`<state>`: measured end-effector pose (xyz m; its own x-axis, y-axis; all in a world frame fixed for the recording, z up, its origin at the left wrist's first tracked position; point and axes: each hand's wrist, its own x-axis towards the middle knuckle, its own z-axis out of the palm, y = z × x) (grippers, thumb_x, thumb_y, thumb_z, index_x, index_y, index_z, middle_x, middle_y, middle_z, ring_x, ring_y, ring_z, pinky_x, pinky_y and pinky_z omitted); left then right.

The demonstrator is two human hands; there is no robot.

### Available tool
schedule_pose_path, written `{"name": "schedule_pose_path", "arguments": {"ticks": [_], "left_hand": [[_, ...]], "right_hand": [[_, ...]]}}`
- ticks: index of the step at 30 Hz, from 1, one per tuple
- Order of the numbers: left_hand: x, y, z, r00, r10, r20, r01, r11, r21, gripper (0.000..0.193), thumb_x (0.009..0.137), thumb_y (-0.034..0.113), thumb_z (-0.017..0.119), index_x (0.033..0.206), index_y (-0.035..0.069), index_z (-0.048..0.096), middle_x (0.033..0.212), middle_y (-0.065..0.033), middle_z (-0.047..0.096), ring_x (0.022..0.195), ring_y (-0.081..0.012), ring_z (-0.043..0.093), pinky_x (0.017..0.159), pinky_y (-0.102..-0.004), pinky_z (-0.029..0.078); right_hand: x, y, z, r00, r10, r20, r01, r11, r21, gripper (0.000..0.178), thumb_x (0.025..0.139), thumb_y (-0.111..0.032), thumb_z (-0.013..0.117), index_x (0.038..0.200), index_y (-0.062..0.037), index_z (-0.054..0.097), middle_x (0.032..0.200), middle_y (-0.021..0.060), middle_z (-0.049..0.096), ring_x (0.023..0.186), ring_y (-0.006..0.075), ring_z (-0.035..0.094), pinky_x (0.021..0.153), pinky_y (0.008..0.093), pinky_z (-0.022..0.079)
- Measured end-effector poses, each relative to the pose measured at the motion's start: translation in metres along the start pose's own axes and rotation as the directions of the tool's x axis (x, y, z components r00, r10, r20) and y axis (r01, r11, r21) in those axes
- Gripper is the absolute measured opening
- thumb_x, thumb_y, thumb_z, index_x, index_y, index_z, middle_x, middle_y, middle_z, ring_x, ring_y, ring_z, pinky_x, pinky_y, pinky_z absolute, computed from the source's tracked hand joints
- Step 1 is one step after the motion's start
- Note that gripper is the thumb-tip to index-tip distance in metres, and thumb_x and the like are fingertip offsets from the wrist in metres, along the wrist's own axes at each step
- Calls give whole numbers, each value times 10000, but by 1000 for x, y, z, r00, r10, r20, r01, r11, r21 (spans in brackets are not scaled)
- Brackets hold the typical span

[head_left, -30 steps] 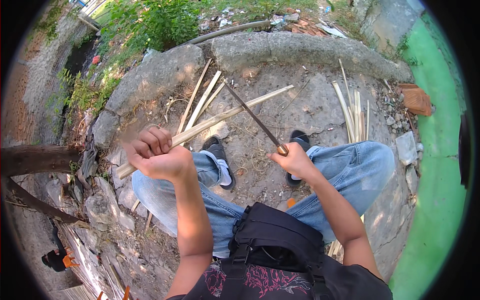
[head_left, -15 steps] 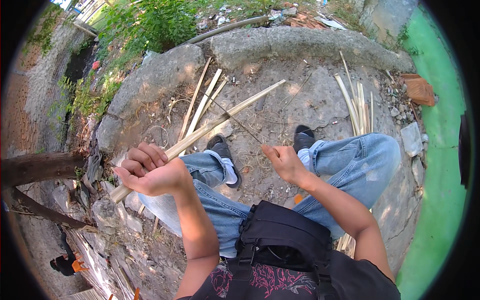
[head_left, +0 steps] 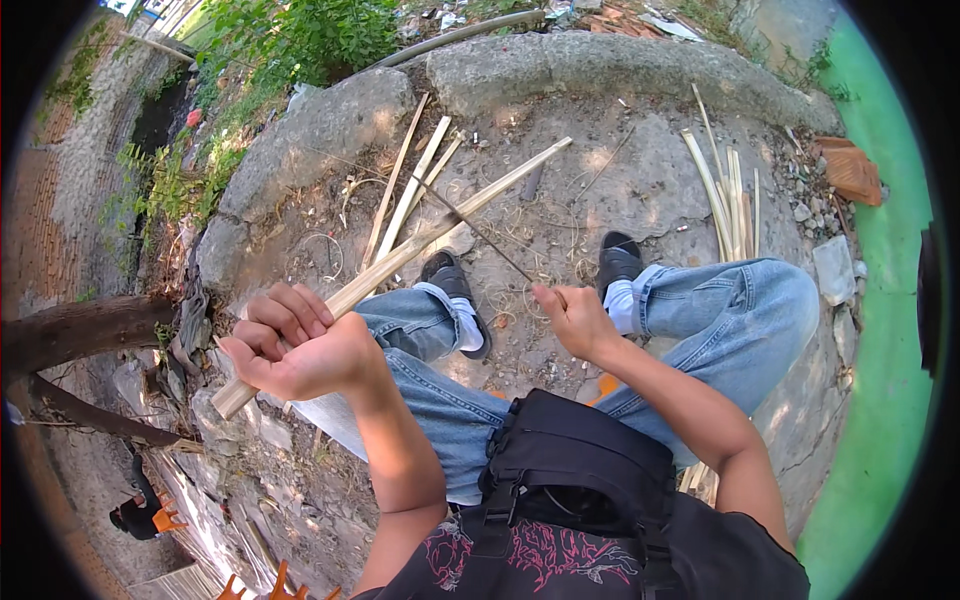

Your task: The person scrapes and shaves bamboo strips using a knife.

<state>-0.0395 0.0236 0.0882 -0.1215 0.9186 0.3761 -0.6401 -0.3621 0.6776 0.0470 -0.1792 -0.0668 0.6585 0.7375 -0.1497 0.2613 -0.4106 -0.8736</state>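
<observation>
the left hand [head_left: 300,345] is half closed, its fingers curled round, and a long, pale yellow strip of split wood [head_left: 400,254] is clasped in it. the right hand [head_left: 578,322] is closed in a fist with the thumb laid forward, and a knife with a thin, dark, straight blade [head_left: 495,248] is gripped there; the handle is covered by the fingers. the blade is pointed toward 10 to 11 o'clock and is seen crossing the strip; whether it is pressed into the wood cannot be told.

close by, a left foot in a black sandal and white sock [head_left: 455,300] is set between the hands, and a right foot, likewise clad [head_left: 621,258], is placed at 1 o'clock from the right hand. faded blue denim jeans [head_left: 730,305] are worn, and a black fabric bag [head_left: 590,440] is held at 6 o'clock from the right hand. part of the strip is hidden by the left fingers.

the strip is slanted through the left hand, its short end at 8 o'clock, its long end at 2 o'clock; its far tip is found at 12 o'clock from the right hand, well apart.

farther out, pale, narrow wooden strips [head_left: 415,187] are scattered at 1 o'clock from the left hand, and a loose cluster of similar sticks [head_left: 706,190] is spread at 2 o'clock from the right. the ground is edged by a rough grey stone kerb [head_left: 620,75] at 12 o'clock and a bright green wall [head_left: 890,350] at 3 o'clock.
</observation>
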Motion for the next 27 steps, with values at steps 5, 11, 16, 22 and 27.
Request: {"name": "schedule_pose_path", "arguments": {"ticks": [5,11,16,22,27], "left_hand": [[0,-1,-4,1000,5,-14,-4,1000,7,442,930,312,391,556,174,198,478,25,200,385,-69,137,339,-210,105],[8,-2,-9,998,-9,-54,12,999,48,450,924,330,404,560,176,190,483,29,193,387,-70,144,342,-215,99],[6,8,-3,999,-13,-47,16,998,56,456,921,338,413,557,179,189,495,29,183,391,-70,144,347,-219,98],[16,24,-6,999,29,-31,-28,999,37,457,937,331,392,553,177,198,496,27,179,394,-73,134,347,-214,96],[17,44,-9,989,24,148,-27,999,21,455,954,322,373,550,181,217,478,26,191,388,-70,134,348,-209,100]], "right_hand": [[1,-6,0,1000,-10,-19,9,998,-58,683,914,-556,440,570,24,548,478,218,485,457,366,521,485,433,406],[21,23,2,993,113,-45,-115,992,-60,659,923,-528,441,577,21,552,473,205,484,446,356,520,473,415,409],[3,12,2,997,-73,-12,73,997,2,681,917,-541,440,570,36,540,484,225,486,448,361,519,475,428,407],[11,-1,-3,999,-6,42,9,997,-71,626,928,-496,455,625,38,575,502,225,492,458,348,515,482,418,401],[0,-11,2,995,2,103,-10,997,73,604,921,-489,479,642,36,585,484,177,490,435,263,506,467,385,397]]}}
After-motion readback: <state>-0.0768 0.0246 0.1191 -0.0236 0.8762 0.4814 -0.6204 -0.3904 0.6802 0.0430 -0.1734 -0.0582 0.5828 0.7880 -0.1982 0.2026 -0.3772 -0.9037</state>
